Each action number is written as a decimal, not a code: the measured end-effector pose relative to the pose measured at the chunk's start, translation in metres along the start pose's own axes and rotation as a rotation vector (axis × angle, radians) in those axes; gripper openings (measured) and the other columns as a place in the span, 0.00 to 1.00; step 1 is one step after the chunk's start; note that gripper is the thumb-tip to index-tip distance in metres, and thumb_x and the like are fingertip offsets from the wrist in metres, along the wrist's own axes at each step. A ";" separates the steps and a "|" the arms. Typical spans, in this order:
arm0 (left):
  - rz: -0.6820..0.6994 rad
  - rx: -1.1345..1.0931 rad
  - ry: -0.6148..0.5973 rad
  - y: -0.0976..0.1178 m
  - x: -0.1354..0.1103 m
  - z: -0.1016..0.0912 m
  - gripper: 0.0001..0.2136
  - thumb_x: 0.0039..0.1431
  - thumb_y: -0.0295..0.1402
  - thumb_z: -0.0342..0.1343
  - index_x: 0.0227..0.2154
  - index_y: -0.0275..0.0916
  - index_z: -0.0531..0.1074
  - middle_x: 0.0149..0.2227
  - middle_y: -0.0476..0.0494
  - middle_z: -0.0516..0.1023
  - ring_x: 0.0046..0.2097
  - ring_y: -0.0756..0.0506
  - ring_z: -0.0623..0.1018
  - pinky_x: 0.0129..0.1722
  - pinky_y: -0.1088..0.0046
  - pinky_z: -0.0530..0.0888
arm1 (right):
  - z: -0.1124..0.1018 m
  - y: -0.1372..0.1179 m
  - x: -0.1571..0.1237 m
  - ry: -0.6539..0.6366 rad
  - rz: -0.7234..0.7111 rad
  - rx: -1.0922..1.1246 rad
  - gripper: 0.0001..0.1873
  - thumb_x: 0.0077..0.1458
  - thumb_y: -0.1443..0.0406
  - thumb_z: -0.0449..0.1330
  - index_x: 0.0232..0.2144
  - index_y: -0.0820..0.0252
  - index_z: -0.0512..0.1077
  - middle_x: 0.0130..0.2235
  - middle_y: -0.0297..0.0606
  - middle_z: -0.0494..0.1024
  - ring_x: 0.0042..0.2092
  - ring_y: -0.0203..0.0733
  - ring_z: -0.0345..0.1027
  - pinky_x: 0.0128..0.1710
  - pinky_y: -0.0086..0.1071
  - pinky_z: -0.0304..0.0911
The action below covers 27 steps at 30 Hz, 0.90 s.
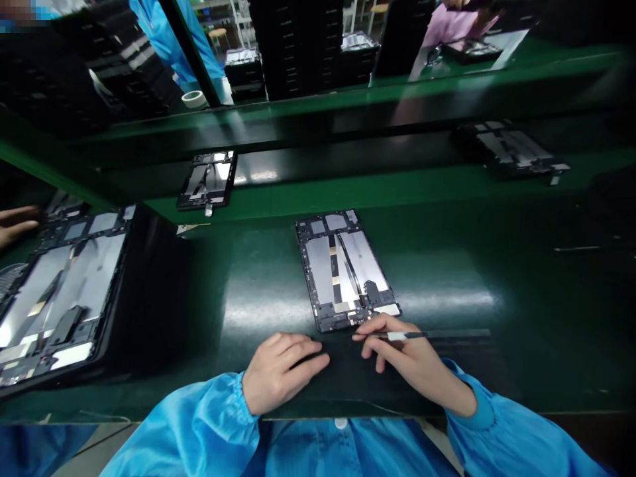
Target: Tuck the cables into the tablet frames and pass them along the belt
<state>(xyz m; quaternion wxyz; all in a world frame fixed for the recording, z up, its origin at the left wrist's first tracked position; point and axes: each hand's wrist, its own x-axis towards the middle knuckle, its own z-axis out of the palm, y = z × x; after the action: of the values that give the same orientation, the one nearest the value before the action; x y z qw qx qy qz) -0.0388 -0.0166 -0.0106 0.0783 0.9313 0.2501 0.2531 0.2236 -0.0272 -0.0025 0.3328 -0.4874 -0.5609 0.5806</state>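
Observation:
An open tablet frame (342, 271) lies on the green bench mat (258, 331) just ahead of my hands. It has a black chassis with silver panels and a thin dark strip down its middle. My right hand (410, 351) pinches a slim black tool (427, 335) with a white band, its tip close to the frame's lower edge. My left hand (283, 371) rests on the mat with its fingers lightly curled, next to the frame's lower left corner. It appears to hold nothing.
Another frame (59, 311) lies at the left, with a co-worker's hand (14, 225) at its far edge. A smaller frame (207, 179) and a black one (507, 152) sit on a raised green shelf. Black stacks (298, 46) and a tape roll (193, 99) stand beyond.

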 end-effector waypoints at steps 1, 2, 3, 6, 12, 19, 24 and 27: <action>0.029 -0.025 -0.038 0.003 -0.004 -0.002 0.11 0.66 0.29 0.52 0.49 0.40 0.73 0.47 0.43 0.78 0.48 0.45 0.74 0.40 0.70 0.71 | 0.003 0.002 -0.003 -0.005 0.038 0.015 0.12 0.63 0.56 0.57 0.38 0.60 0.72 0.29 0.35 0.77 0.22 0.34 0.69 0.23 0.27 0.68; 0.052 -0.037 -0.081 0.007 -0.008 -0.003 0.10 0.66 0.29 0.52 0.48 0.41 0.73 0.48 0.43 0.78 0.48 0.45 0.74 0.40 0.70 0.70 | 0.007 0.003 -0.005 -0.021 0.069 0.010 0.13 0.62 0.56 0.57 0.37 0.60 0.71 0.28 0.35 0.76 0.23 0.34 0.69 0.23 0.27 0.68; 0.068 -0.038 -0.122 0.009 -0.012 -0.004 0.10 0.67 0.30 0.51 0.48 0.42 0.74 0.49 0.44 0.77 0.48 0.44 0.74 0.41 0.69 0.70 | 0.011 0.004 -0.006 -0.041 0.088 -0.021 0.13 0.62 0.56 0.57 0.36 0.60 0.71 0.28 0.34 0.76 0.24 0.36 0.70 0.23 0.28 0.67; 0.088 -0.017 -0.189 0.013 -0.018 -0.003 0.11 0.67 0.30 0.51 0.49 0.43 0.73 0.51 0.44 0.76 0.49 0.44 0.73 0.42 0.68 0.69 | 0.023 0.004 -0.006 -0.055 0.033 -0.216 0.10 0.61 0.58 0.58 0.33 0.58 0.70 0.28 0.34 0.75 0.26 0.38 0.70 0.25 0.30 0.65; 0.080 0.009 -0.200 0.011 -0.019 0.001 0.12 0.66 0.30 0.53 0.50 0.45 0.72 0.51 0.43 0.75 0.49 0.44 0.73 0.43 0.68 0.69 | 0.036 0.000 0.000 -0.048 -0.092 -0.387 0.07 0.61 0.62 0.59 0.31 0.57 0.69 0.29 0.34 0.75 0.29 0.40 0.70 0.28 0.32 0.62; 0.062 -0.013 -0.189 0.013 -0.020 0.000 0.12 0.66 0.30 0.51 0.49 0.46 0.73 0.52 0.44 0.74 0.49 0.43 0.72 0.42 0.68 0.70 | 0.024 -0.002 0.003 -0.028 -0.041 -0.129 0.12 0.62 0.59 0.57 0.29 0.58 0.70 0.28 0.34 0.74 0.29 0.39 0.71 0.28 0.31 0.67; -0.040 -0.024 -0.068 0.007 -0.002 -0.001 0.11 0.67 0.29 0.50 0.48 0.42 0.74 0.47 0.42 0.76 0.44 0.46 0.74 0.39 0.70 0.73 | -0.011 -0.024 0.036 -0.004 0.000 -0.019 0.14 0.58 0.55 0.60 0.29 0.59 0.67 0.27 0.34 0.75 0.28 0.39 0.74 0.25 0.29 0.70; -0.129 0.031 0.046 -0.002 0.012 0.004 0.10 0.67 0.29 0.50 0.45 0.40 0.74 0.43 0.42 0.78 0.42 0.47 0.75 0.41 0.70 0.74 | -0.019 -0.033 0.061 -0.095 0.091 0.003 0.16 0.54 0.54 0.63 0.29 0.59 0.65 0.22 0.32 0.75 0.28 0.42 0.77 0.22 0.27 0.69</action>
<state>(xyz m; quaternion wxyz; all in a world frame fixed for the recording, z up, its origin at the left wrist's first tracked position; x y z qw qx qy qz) -0.0284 -0.0085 -0.0092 0.0743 0.9082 0.3152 0.2651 0.2175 0.0410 0.0201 0.2798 -0.4840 -0.5526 0.6182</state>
